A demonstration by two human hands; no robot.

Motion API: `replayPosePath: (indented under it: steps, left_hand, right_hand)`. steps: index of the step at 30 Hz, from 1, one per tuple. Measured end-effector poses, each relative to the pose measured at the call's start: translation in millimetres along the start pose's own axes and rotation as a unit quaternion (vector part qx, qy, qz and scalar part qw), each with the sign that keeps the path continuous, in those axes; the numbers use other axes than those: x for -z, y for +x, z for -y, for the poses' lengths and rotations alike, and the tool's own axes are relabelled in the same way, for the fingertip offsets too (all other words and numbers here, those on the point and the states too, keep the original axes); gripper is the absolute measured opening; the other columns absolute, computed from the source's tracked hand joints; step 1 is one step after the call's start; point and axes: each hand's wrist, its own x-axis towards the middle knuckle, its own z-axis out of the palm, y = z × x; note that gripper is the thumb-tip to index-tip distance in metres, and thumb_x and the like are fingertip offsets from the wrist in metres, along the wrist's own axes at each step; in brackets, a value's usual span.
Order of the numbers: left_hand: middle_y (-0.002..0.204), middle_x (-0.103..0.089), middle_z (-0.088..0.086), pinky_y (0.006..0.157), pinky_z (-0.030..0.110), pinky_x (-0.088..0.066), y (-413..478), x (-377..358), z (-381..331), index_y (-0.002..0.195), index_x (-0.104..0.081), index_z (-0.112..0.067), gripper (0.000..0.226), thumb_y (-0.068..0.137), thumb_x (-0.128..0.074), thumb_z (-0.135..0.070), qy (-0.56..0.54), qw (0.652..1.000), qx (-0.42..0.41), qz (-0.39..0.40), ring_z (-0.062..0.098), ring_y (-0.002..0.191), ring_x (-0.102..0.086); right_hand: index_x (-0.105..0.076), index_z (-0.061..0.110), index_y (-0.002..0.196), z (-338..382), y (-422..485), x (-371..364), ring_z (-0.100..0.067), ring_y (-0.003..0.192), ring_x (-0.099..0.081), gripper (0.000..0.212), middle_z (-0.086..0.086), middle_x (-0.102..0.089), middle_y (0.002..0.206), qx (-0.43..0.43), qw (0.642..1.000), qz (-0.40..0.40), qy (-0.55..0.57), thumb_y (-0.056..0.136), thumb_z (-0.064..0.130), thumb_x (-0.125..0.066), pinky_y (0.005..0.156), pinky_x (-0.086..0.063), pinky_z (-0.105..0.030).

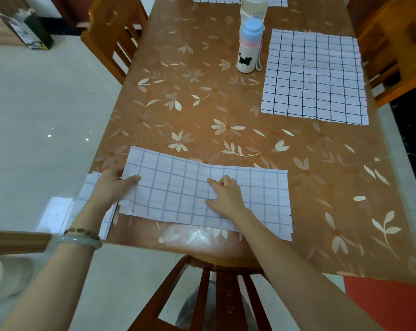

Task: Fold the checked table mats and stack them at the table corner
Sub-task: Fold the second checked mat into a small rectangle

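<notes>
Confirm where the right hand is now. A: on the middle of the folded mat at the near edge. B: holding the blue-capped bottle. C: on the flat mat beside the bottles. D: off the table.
A: the right hand rests on the middle of the folded mat, while the left hand grips its left end.

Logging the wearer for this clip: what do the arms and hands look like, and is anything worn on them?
Both forearms are bare, with no sleeves in view and no gloves. The left hand has two pieces at its wrist: a beaded bracelet of brownish beads and, just behind it, a smooth pale green bangle. The right hand and its wrist carry nothing.
</notes>
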Motion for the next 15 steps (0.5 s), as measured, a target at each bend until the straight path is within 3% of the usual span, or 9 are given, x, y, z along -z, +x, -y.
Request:
replayPosePath:
  steps: [2,6,8,11,15]
  left_hand:
    - [0.096,-0.061,0.0,0.076,0.034,-0.048,-4,10,-6,0.114,-0.063,-0.007,0.029,0.085,-0.067,-0.012,0.006,0.999,-0.038,0.017,0.023,0.089,-0.06]
    - [0.088,-0.058,-0.017,0.065,0.018,-0.046,-15,18,-23,0.099,-0.064,-0.017,0.016,0.087,-0.063,-0.006,0.016,0.995,-0.092,0.042,0.001,0.076,-0.059]
    - [0.088,-0.067,-0.019,0.065,0.019,-0.051,-20,21,-31,0.093,-0.067,-0.024,0.022,0.087,-0.063,-0.003,-0.01,0.993,-0.103,0.061,0.0,0.077,-0.065]
    - [0.093,-0.07,-0.011,0.069,0.021,-0.05,-29,19,-47,0.1,-0.067,-0.021,0.025,0.086,-0.062,-0.002,-0.035,0.993,-0.095,0.063,0.008,0.086,-0.066]
    - [0.087,-0.067,-0.007,0.068,0.02,-0.046,-47,-1,-81,0.095,-0.066,-0.018,0.016,0.083,-0.062,-0.008,0.054,0.986,-0.151,0.034,0.012,0.081,-0.062]
  right_hand:
    - [-0.035,0.028,0.143,6,3,-1,-0.026,0.108,-0.039,0.069,-0.006,-0.042,0.118,0.002,1.0,0.013,-0.001,0.081,0.042,-0.063,0.094,-0.036,-0.034]
    - [-0.032,0.031,0.144,10,8,2,-0.026,0.11,-0.039,0.076,-0.005,-0.041,0.12,-0.013,0.999,0.036,0.008,0.078,0.042,-0.066,0.094,-0.036,-0.034]
    - [-0.03,0.032,0.145,10,9,3,-0.026,0.111,-0.038,0.079,-0.006,-0.04,0.122,-0.023,0.999,0.047,0.012,0.077,0.043,-0.068,0.097,-0.037,-0.034]
    - [-0.03,0.033,0.145,10,9,2,-0.028,0.113,-0.039,0.08,-0.006,-0.04,0.123,-0.024,0.998,0.052,0.012,0.076,0.043,-0.068,0.098,-0.037,-0.035]
    - [-0.034,0.03,0.144,7,9,8,-0.027,0.114,-0.038,0.077,-0.007,-0.041,0.123,-0.019,0.996,0.067,0.052,0.076,0.035,-0.07,0.099,-0.035,-0.035]
